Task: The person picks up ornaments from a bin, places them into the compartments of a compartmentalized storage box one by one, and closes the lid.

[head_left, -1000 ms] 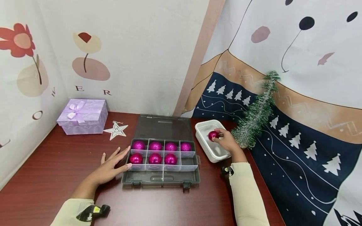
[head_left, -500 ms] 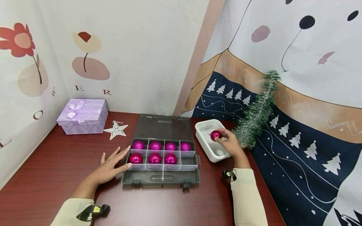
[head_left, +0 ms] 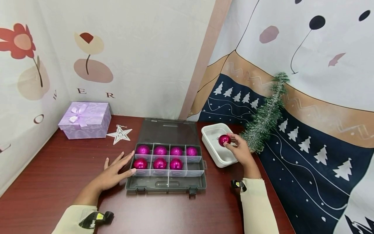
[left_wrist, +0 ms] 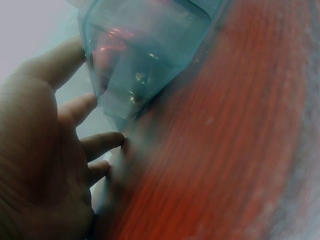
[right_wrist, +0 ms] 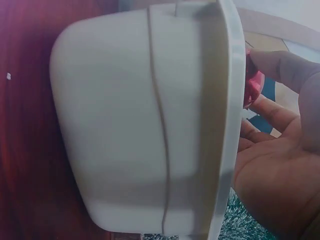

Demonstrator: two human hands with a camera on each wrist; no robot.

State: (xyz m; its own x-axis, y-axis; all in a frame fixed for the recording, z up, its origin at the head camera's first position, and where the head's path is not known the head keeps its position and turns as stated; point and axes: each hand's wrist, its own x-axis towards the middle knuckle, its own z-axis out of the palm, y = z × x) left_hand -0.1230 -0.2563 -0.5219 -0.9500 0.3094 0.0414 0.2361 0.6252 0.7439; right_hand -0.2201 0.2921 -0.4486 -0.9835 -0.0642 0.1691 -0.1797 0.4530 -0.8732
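Between thumb and fingers, my right hand pinches a shiny magenta Christmas ball above the white plastic tub. In the right wrist view the tub's wall hides part of that ball. My left hand lies with spread fingers against the left side of a grey divided organizer box, its lid folded back. Glittery balls fill the back row of compartments. Shiny balls sit in three middle-row compartments; the rightmost one is bare.
At the back left stand a lilac gift box with a bow and a white star ornament. A small frosted Christmas tree rises behind the tub. Printed cloths hang behind the table.
My right hand has shifted a little to the right over the tub, carrying the magenta ball. The left hand and the organizer box stay put.
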